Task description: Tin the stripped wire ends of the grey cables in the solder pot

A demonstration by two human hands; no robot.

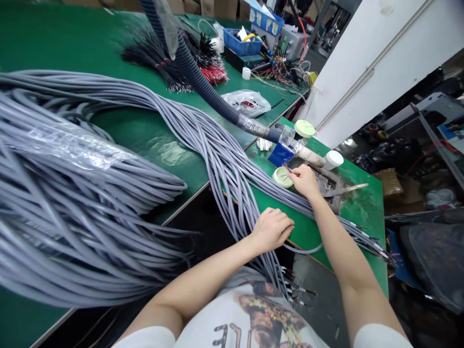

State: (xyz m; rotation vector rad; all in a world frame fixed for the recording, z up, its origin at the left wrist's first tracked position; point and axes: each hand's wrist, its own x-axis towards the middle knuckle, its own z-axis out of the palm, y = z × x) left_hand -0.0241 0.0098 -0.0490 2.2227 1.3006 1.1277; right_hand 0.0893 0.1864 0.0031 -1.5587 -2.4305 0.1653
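Observation:
My right hand (304,180) is closed in a pinch on a few thin dark and reddish wires (286,167). It holds them at the rim of a small round pale-green tub (282,180). My left hand (271,228) is curled at the table's front edge, beside the grey cables (232,166); whatever its fingers grip is hidden. One grey cable (306,251) loops out from near my left hand along the edge. The bundle runs under my right wrist, and its stripped ends (377,249) lie to the right.
A ribbed hose (213,96) with a blue nozzle box (281,154) arches over the table. A white-capped jar (333,159), a pale-lidded tub (304,128) and a flat wooden-handled tool (348,189) lie close by. A large taped cable coil (83,145) fills the left; black wires (155,55) lie behind.

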